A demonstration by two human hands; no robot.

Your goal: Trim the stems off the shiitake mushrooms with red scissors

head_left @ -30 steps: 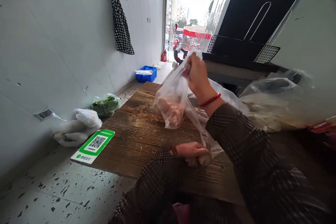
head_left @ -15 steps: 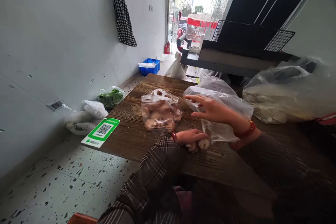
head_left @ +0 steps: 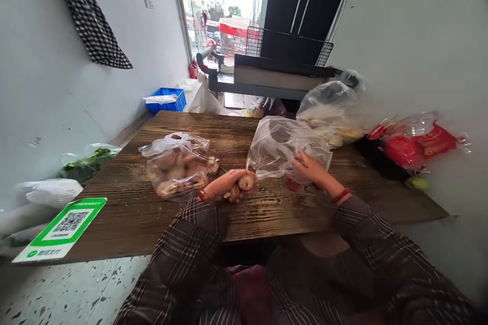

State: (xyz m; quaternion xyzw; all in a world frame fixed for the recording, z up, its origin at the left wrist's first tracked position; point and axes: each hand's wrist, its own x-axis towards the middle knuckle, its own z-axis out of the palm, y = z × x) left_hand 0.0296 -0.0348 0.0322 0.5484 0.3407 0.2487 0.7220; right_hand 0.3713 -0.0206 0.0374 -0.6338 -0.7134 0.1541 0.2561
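Note:
My left hand (head_left: 225,183) is curled around a few mushrooms (head_left: 246,182), their pale stem ends facing right, low over the wooden table. To its left sits a clear bag of brown mushrooms (head_left: 179,170), its top loosely gathered. My right hand (head_left: 310,168) has its fingers bent at the near right side of a thin clear plastic bag (head_left: 272,142) and appears to grip its film; the fingertips are partly hidden. The bag lies puffed up and crumpled on the table. A small red and green object (head_left: 292,184) lies beside the right hand, too small to name.
A filled clear bag (head_left: 331,111) stands at the back right of the wooden table (head_left: 263,218). Red packages (head_left: 419,144) lie at the right end. A green QR-code card (head_left: 64,226) is at the left edge. Bagged greens (head_left: 91,162) rest beyond that edge, beside the wall.
The view has swung right. My right hand, raised with fingers spread before, has come down to the plastic bag, which now lies more spread out. The left hand keeps its mushrooms, turned more upward.

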